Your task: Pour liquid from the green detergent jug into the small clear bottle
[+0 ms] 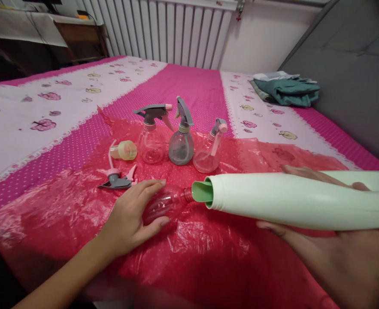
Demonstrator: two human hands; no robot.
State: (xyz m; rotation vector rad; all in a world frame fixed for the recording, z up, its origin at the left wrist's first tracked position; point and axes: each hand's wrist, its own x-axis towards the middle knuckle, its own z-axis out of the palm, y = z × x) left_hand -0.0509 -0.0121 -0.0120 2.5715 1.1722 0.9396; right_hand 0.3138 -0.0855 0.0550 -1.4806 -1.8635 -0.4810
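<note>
My left hand [131, 214] is wrapped around a clear spray bottle [165, 204] without its top, tilted with its neck toward the right. In my right hand [347, 257] is a long pale green plastic jug [273, 199], held nearly level. The jug's green spout lip reaches the bottle's mouth; whether liquid is flowing I cannot make out. Left of the bottle, a loose grey and pink spray head [116, 180] lies with its tube pointing up. Behind stand a clear spray bottle [151, 146], a grey-tinted one [181, 148] and another clear one [206, 159].
Red plastic sheeting [80, 206] covers the near part of a pink and white bedspread [189, 86]. A small clear piece with a yellowish end [126, 150] lies by the bottles. Folded cloths [289, 89] rest at the far right, beside a grey headboard [344, 64].
</note>
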